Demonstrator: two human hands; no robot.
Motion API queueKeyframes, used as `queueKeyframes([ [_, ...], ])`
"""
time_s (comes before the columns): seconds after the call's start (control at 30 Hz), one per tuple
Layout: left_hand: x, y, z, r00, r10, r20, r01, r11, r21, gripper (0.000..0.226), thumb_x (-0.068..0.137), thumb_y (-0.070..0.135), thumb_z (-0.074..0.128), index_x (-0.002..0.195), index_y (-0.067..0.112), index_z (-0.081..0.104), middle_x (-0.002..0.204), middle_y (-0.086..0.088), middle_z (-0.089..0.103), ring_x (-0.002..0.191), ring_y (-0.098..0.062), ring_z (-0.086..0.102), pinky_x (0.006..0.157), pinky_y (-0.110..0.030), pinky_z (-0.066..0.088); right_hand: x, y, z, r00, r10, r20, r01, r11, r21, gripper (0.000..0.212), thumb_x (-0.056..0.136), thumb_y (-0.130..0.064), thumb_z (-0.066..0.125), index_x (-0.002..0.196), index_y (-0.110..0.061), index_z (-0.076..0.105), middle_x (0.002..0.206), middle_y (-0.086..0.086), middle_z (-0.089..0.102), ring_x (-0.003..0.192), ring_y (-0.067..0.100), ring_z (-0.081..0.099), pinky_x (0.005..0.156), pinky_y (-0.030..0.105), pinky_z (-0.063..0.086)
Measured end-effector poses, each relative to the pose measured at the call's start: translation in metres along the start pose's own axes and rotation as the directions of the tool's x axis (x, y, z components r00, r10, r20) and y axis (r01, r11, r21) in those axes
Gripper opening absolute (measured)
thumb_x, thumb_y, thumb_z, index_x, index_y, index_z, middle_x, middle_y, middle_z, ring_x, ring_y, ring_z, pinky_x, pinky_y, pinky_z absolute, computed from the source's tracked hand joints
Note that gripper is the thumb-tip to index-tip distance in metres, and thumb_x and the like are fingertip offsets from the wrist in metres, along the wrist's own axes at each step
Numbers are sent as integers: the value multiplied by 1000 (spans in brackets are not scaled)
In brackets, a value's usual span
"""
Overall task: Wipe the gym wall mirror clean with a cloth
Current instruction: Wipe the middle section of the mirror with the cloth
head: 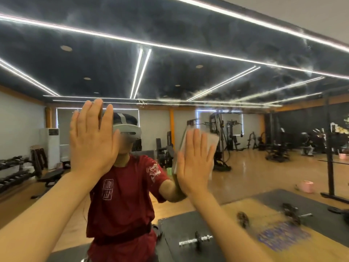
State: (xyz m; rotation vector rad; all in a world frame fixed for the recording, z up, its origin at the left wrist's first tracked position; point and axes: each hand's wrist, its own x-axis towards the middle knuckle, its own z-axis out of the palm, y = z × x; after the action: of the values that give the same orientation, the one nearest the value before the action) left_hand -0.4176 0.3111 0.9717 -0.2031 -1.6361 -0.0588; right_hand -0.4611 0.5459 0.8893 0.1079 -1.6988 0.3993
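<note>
The wall mirror [170,76] fills nearly the whole view and reflects the gym. Hazy smears show across its upper part. My right hand [194,163] lies flat with straight fingers, pressing a pale grey cloth [212,138] against the glass; the cloth's edges stick out above and to the right of the fingers. My left hand [92,140] is also flat against the mirror, fingers straight and holding nothing, to the left at a slightly higher level. Between my arms I see my own reflection in a dark red shirt [122,197].
Reflected in the glass are a dumbbell [196,240] on a black mat, a barbell [290,214] on a wooden platform, a pink bucket [306,186], a squat rack post [329,148], dumbbell racks at the left and weight machines at the back.
</note>
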Motion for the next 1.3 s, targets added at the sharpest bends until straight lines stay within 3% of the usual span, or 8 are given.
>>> queueKeyframes([
  [0.13,-1,5,3,1000,-17,-12,17,1000,24,59,96,33,38,146,3,34,154,-20,28,147,-36,16,121,-47,4,-45,27,4,993,-111,37,113,993,-45,65,99,-38,29,157,-15,13,165,6,7,152,26,6,117,57,8],
  [0.43,0,5,5,999,-4,-38,6,998,66,60,95,32,40,147,2,33,154,-21,29,146,-38,19,121,-46,4,124,11,-18,1000,-8,-20,8,1000,-3,64,100,-43,15,158,-16,9,166,6,3,152,24,-2,121,55,4],
  [0.67,-1,5,6,998,4,-58,-1,999,52,62,95,34,37,147,1,33,154,-21,29,146,-38,19,120,-48,8,115,-16,-9,869,-492,60,495,864,-91,62,101,-42,25,157,-17,18,165,7,11,152,26,4,121,54,2],
  [0.73,-1,4,7,998,6,-60,-4,999,44,62,95,36,35,147,1,33,154,-21,29,146,-38,19,121,-47,6,128,2,-14,888,-455,64,459,882,-109,63,101,-45,22,157,-18,16,165,6,11,152,25,4,121,55,4],
  [0.87,-2,3,8,997,10,-72,-7,999,44,61,95,35,36,146,1,34,153,-22,30,145,-39,20,121,-46,5,150,56,-26,994,-111,18,112,989,-95,64,100,-47,14,157,-19,8,166,3,4,152,19,-2,121,56,7],
  [1.0,-2,5,7,998,0,-70,4,998,58,61,95,34,35,146,1,34,153,-23,31,145,-40,21,120,-50,10,145,49,-24,994,104,-44,-105,994,-10,66,97,-47,9,158,-21,3,166,2,1,152,20,-4,120,56,5],
  [1.2,-2,4,8,998,-1,-60,5,998,61,61,96,34,37,147,2,33,154,-22,30,146,-38,19,121,-48,7,106,7,-14,956,-291,36,292,956,-34,64,100,-44,22,158,-17,12,165,4,6,152,21,0,121,54,1],
  [1.3,-2,4,8,998,-2,-62,6,998,58,61,96,34,36,147,2,33,154,-22,30,146,-38,19,121,-47,6,124,53,-21,972,-228,60,233,967,-100,65,100,-48,15,157,-18,8,165,5,1,152,22,-2,121,54,2],
])
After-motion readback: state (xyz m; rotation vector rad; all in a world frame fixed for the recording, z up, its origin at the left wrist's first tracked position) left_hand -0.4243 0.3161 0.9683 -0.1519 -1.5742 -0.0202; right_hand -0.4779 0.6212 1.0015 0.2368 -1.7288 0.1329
